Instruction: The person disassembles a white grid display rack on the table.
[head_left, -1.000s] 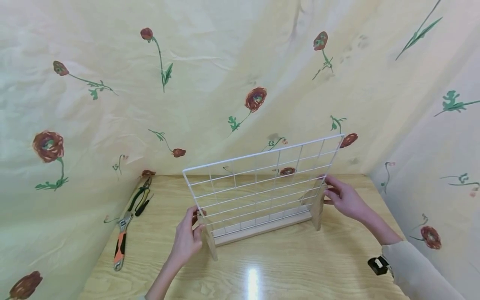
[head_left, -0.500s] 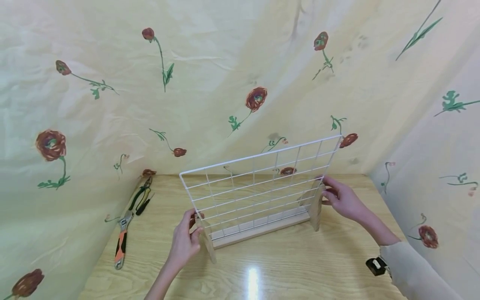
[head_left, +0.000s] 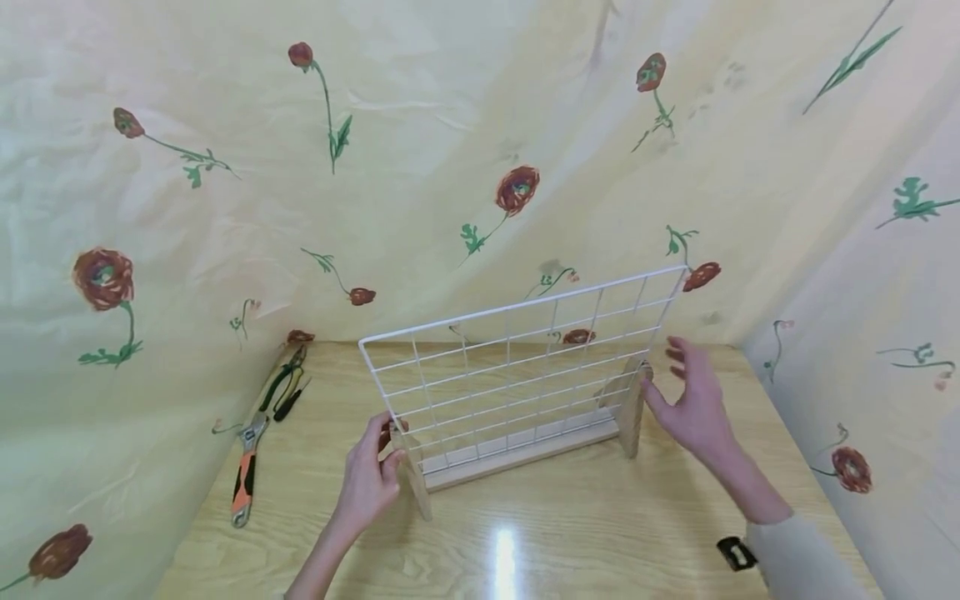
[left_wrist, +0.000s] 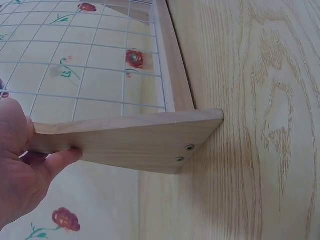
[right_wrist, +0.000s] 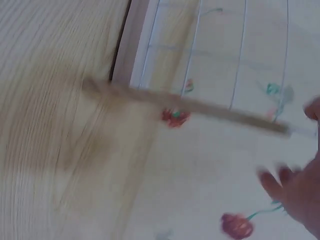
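A white wire grid panel (head_left: pixel 510 367) stands tilted in a wooden stand, whose base bar (head_left: pixel 525 454) lies across the table. My left hand (head_left: pixel 367 475) grips the upper end of the left wooden side piece (left_wrist: pixel 125 140), thumb on its outer face; two screw heads (left_wrist: pixel 189 147) show low on that piece. Beside the right side piece (head_left: pixel 632 412) is my right hand (head_left: pixel 697 408), fingers spread, thumb close to the wood. In the right wrist view, that hand (right_wrist: pixel 300 185) is blurred and apart from the side piece.
At the table's left edge lie an adjustable wrench (head_left: pixel 244 475) with orange and black grips, pliers (head_left: pixel 281 383) and a small black-handled tool (head_left: pixel 287 406). A flowered cloth (head_left: pixel 420 167) hangs behind and at both sides of the wooden table (head_left: pixel 600 533).
My right hand has let go of the right side piece and moved slightly outward, its fingers opening. The left hand keeps its grip, and the stand has barely shifted.
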